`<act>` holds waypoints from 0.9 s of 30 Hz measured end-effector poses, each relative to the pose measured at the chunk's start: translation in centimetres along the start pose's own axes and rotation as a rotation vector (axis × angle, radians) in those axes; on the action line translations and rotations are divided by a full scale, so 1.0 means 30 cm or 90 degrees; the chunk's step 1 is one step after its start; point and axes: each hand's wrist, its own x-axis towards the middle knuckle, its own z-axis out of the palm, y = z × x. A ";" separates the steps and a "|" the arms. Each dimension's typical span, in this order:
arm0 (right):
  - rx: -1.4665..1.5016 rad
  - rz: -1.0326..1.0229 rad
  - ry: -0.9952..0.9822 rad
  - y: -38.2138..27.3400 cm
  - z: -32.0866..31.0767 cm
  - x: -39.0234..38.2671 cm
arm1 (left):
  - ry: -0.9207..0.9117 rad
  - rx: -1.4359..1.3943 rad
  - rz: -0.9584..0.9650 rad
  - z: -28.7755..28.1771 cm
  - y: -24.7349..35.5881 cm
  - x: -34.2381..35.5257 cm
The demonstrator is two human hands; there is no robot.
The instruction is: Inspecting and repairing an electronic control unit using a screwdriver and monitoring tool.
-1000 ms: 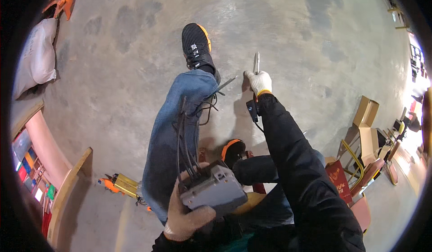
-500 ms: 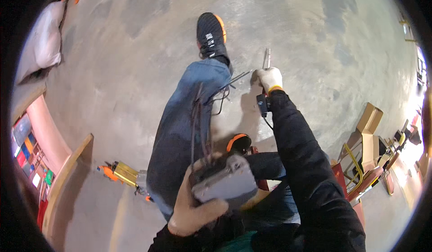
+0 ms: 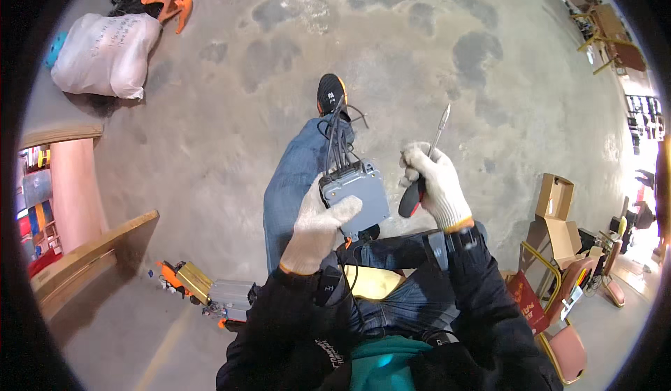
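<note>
My left hand [image 3: 318, 227], in a white knitted glove, grips a flat grey plastic box [image 3: 367, 192] at its left side, thumb across its face. Black cables [image 3: 339, 146] come out of the box's top edge and reach over my leg toward my shoe [image 3: 328, 90]. Just right of the box, my gloved right hand [image 3: 437, 185] is closed on a screwdriver [image 3: 412, 197] with a black and red handle, its metal shaft angled up and away from me.
A white sack [image 3: 105, 55] and orange items [image 3: 171, 3] lie upper left. Wooden boards [image 3: 98, 248] and a gold-and-silver tool [image 3: 196, 283] are lower left. An open cardboard box [image 3: 556, 202] and folding chairs [image 3: 566, 349] are at right.
My left hand has raised the grey box toward the middle of the view. My right hand has drawn back toward it with the screwdriver, whose handle now shows. The camera's view has shifted.
</note>
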 end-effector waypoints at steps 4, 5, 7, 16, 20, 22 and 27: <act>-0.194 -0.004 0.021 -0.109 0.052 -0.323 | -0.019 -0.009 0.019 0.034 0.001 -0.103; -0.195 -0.012 0.011 -0.134 0.072 -0.390 | -0.061 -0.061 0.014 0.014 -0.019 -0.119; -0.369 -0.098 -0.009 -0.172 0.104 -0.523 | -0.145 -0.107 0.031 -0.010 -0.044 -0.157; -1.090 -0.629 -0.030 -0.409 0.368 -1.133 | -0.102 -0.353 -0.050 0.073 -0.068 -0.277; -1.003 -0.627 -0.124 -0.347 0.337 -1.091 | -0.096 -0.251 -0.064 0.076 -0.053 -0.346; -0.966 -0.627 -0.160 -0.326 0.332 -1.087 | -0.105 -0.177 0.043 0.084 -0.068 -0.324; -0.905 -0.607 -0.212 -0.284 0.292 -1.054 | -0.165 -0.283 0.043 0.127 -0.040 -0.370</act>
